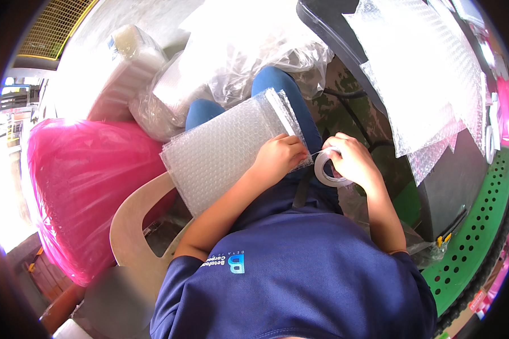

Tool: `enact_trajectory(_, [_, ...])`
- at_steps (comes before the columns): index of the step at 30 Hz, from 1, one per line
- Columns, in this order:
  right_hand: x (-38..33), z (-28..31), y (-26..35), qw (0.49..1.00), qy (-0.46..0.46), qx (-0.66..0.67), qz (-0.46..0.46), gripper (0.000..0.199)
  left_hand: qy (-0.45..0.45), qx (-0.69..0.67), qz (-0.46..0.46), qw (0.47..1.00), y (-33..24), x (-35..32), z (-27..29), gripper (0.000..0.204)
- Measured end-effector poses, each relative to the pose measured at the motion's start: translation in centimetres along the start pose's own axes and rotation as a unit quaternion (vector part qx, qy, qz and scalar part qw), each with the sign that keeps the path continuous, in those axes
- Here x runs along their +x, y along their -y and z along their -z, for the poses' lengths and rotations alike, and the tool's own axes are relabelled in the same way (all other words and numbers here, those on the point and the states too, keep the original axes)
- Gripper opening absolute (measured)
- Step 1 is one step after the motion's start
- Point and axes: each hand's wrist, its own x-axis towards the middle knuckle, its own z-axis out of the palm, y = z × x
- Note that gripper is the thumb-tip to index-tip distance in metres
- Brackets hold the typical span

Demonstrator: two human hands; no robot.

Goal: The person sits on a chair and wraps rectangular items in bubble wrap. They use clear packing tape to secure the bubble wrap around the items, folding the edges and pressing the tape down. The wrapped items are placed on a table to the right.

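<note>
- bubble-wrap parcel [226, 150] lies across the lap, long axis running lower left to upper right
- left hand [278, 155] pressed closed on its right edge
- right hand [352, 161] just beside, gripping tape roll [329, 168]; short strip spans to parcel

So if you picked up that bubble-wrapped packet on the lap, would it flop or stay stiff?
The bubble-wrapped packet lies flat across the knees without sagging, so it probably has something stiff inside. It looks light, and its cushioned plastic may feel slippery.
</note>
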Motion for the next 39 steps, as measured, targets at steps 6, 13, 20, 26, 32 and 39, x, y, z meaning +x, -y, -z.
enact_trajectory(6, [0.4,-2.3,1.5,0.991,-0.066,-0.083,0.086,0.024,0.006,-0.003,0.009,1.000,0.0,0.2,0.0,0.010])
enact_trajectory(13, [0.5,-4.0,1.8,0.978,-0.124,-0.121,0.119,0.009,0.013,-0.016,-0.013,1.000,0.7,0.1,0.0,0.010])
enact_trajectory(20, [1.1,-6.0,1.4,0.961,-0.189,-0.100,0.173,0.007,0.044,-0.031,0.007,0.999,0.2,0.5,1.0,0.009])
enact_trajectory(26, [1.2,-6.1,0.2,0.925,-0.224,-0.110,0.287,0.011,0.016,-0.083,0.026,0.996,0.5,0.7,0.6,0.006])
enact_trajectory(32, [-1.2,-5.3,0.6,0.898,-0.199,-0.123,0.373,0.013,-0.002,-0.056,0.018,0.998,1.8,0.6,0.0,0.006])
enact_trajectory(39, [-2.2,-4.3,0.0,0.924,-0.308,-0.037,0.225,0.015,0.147,0.002,0.023,0.989,-0.7,-1.8,2.5,0.030])
